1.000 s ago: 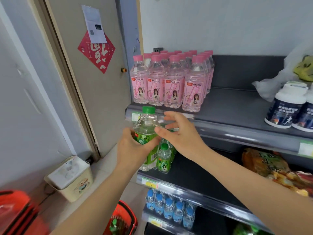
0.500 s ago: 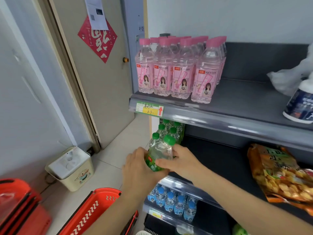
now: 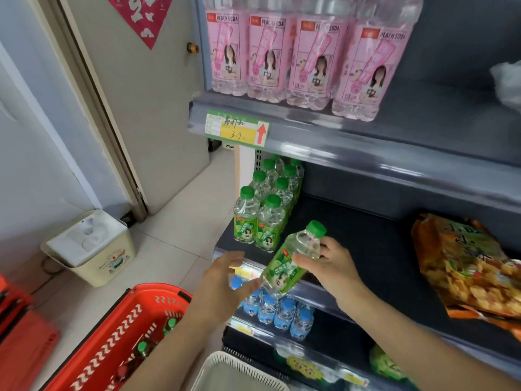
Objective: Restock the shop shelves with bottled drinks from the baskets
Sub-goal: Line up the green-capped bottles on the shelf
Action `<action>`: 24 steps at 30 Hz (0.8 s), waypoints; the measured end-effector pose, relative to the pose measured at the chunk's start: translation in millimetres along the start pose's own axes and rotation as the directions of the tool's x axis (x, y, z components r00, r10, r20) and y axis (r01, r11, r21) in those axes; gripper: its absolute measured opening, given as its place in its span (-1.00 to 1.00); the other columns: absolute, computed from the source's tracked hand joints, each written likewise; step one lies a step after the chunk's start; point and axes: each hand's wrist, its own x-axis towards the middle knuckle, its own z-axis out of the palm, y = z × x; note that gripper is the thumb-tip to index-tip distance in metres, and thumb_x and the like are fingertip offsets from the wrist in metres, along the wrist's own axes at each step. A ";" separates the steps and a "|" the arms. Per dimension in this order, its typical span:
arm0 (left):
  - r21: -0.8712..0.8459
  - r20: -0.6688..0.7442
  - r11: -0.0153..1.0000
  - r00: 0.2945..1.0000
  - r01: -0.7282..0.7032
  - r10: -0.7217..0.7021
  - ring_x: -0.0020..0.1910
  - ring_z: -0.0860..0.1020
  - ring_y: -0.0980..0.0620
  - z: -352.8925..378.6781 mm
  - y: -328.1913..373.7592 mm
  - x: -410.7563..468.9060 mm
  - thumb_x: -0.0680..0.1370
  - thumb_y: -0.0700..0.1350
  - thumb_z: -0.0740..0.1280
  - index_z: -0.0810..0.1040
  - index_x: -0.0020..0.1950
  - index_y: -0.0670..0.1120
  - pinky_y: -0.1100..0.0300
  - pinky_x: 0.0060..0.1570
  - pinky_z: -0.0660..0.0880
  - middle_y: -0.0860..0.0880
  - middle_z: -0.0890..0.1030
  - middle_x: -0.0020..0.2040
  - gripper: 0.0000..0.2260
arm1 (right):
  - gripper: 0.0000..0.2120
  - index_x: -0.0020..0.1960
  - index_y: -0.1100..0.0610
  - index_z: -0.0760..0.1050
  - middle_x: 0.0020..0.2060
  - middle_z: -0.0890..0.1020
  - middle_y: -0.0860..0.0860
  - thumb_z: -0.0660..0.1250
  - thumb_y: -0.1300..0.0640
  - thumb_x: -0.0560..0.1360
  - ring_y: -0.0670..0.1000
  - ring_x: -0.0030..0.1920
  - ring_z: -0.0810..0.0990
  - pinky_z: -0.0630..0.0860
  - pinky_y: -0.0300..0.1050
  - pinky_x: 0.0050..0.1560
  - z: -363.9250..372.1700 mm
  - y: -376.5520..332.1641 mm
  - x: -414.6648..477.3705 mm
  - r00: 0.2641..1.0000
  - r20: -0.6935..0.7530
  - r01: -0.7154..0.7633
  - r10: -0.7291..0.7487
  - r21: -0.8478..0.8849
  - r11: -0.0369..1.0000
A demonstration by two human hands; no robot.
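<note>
Green-capped bottle [image 3: 293, 259]: tilted, pinched in right hand [image 3: 335, 266] alone; left hand [image 3: 222, 277] now released, fingers spread just beside; shelving pending.

A clear bottle [image 3: 284, 270] with green cap and green label shows against a dark grey shelf [image 3: 366, 230]. The soda bottles [image 3: 310, 52] wear pink labels; the red basket [image 3: 112, 342] carries white chevrons.

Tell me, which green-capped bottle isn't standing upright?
The green-capped bottle gripped by the right hand, tilted over the shelf front; the shelved bottles stand upright in rows.
</note>
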 end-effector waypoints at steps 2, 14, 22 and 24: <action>-0.003 -0.017 1.000 1.000 0.009 -0.010 0.06 0.47 0.17 2.4 -4.7 3.6 0.41 0.05 0.47 0.43 0.30 0.05 0.45 -0.07 0.32 0.13 0.51 0.10 -0.51 | -0.58 0.03 0.03 0.43 -0.08 0.63 -0.05 0.56 0.21 0.29 -0.09 -0.10 0.63 0.49 -0.29 -0.20 -8.4 -0.7 10.9 0.998 -0.051 0.032 -0.031 0.016 0.999; -0.003 -0.030 0.998 0.998 0.061 -0.061 0.06 0.49 0.21 14.6 -13.7 -8.3 0.48 0.05 0.38 0.45 0.25 0.06 0.57 -0.15 0.32 0.14 0.55 0.09 -0.64 | -0.47 0.14 0.07 0.38 0.07 0.58 0.03 0.54 0.29 0.29 0.01 0.02 0.58 0.54 -0.01 0.10 -1.0 21.9 75.7 0.986 0.008 0.167 -0.168 -0.168 0.972; 0.010 -0.021 0.997 0.997 0.072 -0.071 0.02 0.46 0.29 14.1 -25.8 -18.0 0.50 0.04 0.36 0.46 0.23 0.07 0.63 -0.15 0.31 0.20 0.51 0.07 -0.69 | -0.39 0.41 0.15 0.27 0.20 0.52 0.04 0.44 0.20 0.43 -0.01 0.15 0.51 0.45 -0.08 0.18 1.3 26.2 104.2 0.972 0.077 0.233 -0.220 -0.326 0.916; 0.014 -0.019 0.997 0.997 0.073 -0.072 0.00 0.46 0.31 14.5 -27.9 -19.3 0.50 0.03 0.37 0.44 0.18 0.11 0.64 -0.16 0.31 0.21 0.51 0.06 -0.72 | -0.37 0.44 0.14 0.24 0.28 0.49 0.09 0.43 0.19 0.45 0.07 0.25 0.48 0.42 0.01 0.27 -1.1 25.6 112.1 0.974 0.056 0.227 -0.222 -0.358 0.906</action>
